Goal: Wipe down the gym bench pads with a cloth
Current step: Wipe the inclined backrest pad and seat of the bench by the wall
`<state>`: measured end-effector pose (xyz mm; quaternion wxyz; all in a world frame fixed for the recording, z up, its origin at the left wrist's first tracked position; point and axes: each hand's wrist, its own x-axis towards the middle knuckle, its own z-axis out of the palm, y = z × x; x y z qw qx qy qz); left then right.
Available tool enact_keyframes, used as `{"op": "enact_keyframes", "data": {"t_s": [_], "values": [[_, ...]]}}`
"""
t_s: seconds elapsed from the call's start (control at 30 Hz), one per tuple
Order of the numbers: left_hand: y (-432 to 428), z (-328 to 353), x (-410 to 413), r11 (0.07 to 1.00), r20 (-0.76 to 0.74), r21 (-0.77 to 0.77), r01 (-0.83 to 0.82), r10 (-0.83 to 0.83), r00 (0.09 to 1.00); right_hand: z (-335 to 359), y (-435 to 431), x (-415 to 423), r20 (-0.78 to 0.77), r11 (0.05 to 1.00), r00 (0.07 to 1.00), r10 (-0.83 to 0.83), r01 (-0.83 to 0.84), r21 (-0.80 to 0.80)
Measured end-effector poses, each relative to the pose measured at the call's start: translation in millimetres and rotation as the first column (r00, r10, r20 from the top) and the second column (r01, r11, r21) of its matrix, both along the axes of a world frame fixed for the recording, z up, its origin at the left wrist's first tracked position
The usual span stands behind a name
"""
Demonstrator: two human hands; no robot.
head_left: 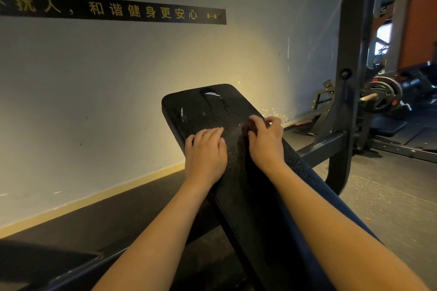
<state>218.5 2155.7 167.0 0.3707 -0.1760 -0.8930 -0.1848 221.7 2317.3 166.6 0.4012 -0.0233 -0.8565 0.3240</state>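
Observation:
A black bench pad (201,111) slopes up and away from me, with wet, shiny streaks near its far end. My left hand (204,151) lies flat on the pad's left side, fingers straight and pointing forward. My right hand (266,139) rests on the pad's right side with its fingers curled round a bunched dark cloth (250,128). The cloth is nearly the same colour as the pad, so its edges are hard to make out. A speckled damp patch (236,151) lies between the two hands.
A pale wall (118,78) with a black strip of lettering (142,10) stands close behind the bench. A dark steel rack upright (352,54) and its floor bar (316,149) are at the right. Weight plates on a bar (380,97) lie beyond. Grey rubber floor (390,196) spreads to the right.

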Motion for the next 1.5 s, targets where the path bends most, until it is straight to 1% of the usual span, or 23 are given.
{"op": "enact_keyframes", "data": {"t_s": [0.07,0.13,0.17,0.23,0.3,0.33,0.4,0.43,0.5,0.53,0.57,0.63,0.7,0.77,0.83,0.93,1.0,1.03,1.1,1.2,1.3,1.4,1.5], "values": [[0,0,-2,0.999,-0.008,0.042,0.019,-0.019,1.000,5,-11,8,-0.100,0.994,0.990,0.103,-0.106,-0.016],[-1,-1,-4,0.995,-0.012,0.095,0.039,-0.038,0.999,6,-25,12,-0.137,0.974,0.965,0.223,-0.217,0.058],[-2,-1,-5,0.993,-0.016,0.107,0.039,-0.037,0.999,5,-30,10,-0.136,0.967,0.959,0.248,-0.236,0.093],[-3,-2,-5,0.994,-0.022,0.104,0.034,-0.032,0.999,-2,-31,0,-0.132,0.974,0.974,0.184,-0.163,0.157],[-3,-2,-5,0.996,-0.027,0.083,0.030,-0.028,0.999,-4,-22,-11,-0.148,0.968,0.989,0.022,0.016,0.250],[-3,-2,-4,0.997,-0.028,0.070,0.027,-0.025,0.999,-4,-16,-15,-0.157,0.962,0.987,-0.038,0.079,0.263],[-2,-2,-4,0.998,-0.027,0.057,0.017,-0.016,1.000,-2,-2,-20,-0.127,0.975,0.989,-0.077,0.102,0.198],[-2,-2,-4,0.998,-0.026,0.058,0.013,-0.012,1.000,-2,2,-20,-0.106,0.991,0.994,-0.034,0.048,0.128],[-2,-3,-4,0.998,-0.026,0.064,0.009,-0.007,1.000,-4,-2,-15,-0.066,0.992,0.990,0.123,-0.122,0.013],[-2,-3,-4,0.998,-0.025,0.065,0.010,-0.009,1.000,-6,-7,-10,-0.050,0.982,0.981,0.189,-0.188,0.024],[-2,-2,-4,0.998,-0.024,0.069,0.015,-0.013,1.000,-8,-12,-5,-0.028,0.972,0.975,0.221,-0.218,0.089],[-1,-3,-4,0.997,-0.017,0.074,0.017,-0.016,1.000,-11,-19,-1,0.041,0.942,0.977,0.210,-0.213,0.260],[-2,-3,-3,0.999,-0.011,0.054,0.007,-0.007,1.000,-13,-18,-4,0.094,0.924,0.980,0.176,-0.198,0.327],[-2,-2,-3,1.000,-0.016,0.012,-0.002,0.002,1.000,-10,-12,-15,0.085,0.932,0.982,0.167,-0.185,0.312],[-2,-1,-4,0.999,-0.018,-0.032,-0.011,0.010,1.000,-7,0,-31,0.050,0.950,0.995,0.089,-0.100,0.297],[-2,-1,-3,0.998,-0.010,-0.059,-0.027,0.026,1.000,-1,18,-51,0.090,0.988,0.994,-0.055,0.041,0.151],[-1,-1,-3,0.998,-0.004,-0.046,-0.031,0.031,1.000,0,15,-54,0.104,0.996,0.993,-0.058,0.051,0.073],[0,-1,-3,0.999,-0.004,-0.037,-0.030,0.030,1.000,0,9,-51,0.091,0.995,0.994,-0.060,0.053,0.083],[0,-2,-4,1.000,-0.003,-0.004,-0.021,0.021,1.000,-1,-2,-42,0.049,0.990,0.999,-0.002,-0.005,0.142],[-1,-3,-4,0.999,0.007,0.053,-0.006,0.006,1.000,-10,-19,-23,-0.017,0.951,0.980,0.199,-0.189,0.247],[-2,-2,-4,0.999,0.013,0.040,-0.012,0.011,1.000,-15,-20,-19,-0.061,0.930,0.961,0.270,-0.244,0.276],[-2,-1,-3,0.999,0.009,-0.032,-0.015,0.015,1.000,-7,-4,-37,-0.014,0.967,0.987,0.157,-0.151,0.205],[-2,-1,-1,0.998,0.014,-0.054,-0.028,0.029,0.999,3,16,-48,0.079,0.999,0.997,0.008,-0.012,0.042]]}}
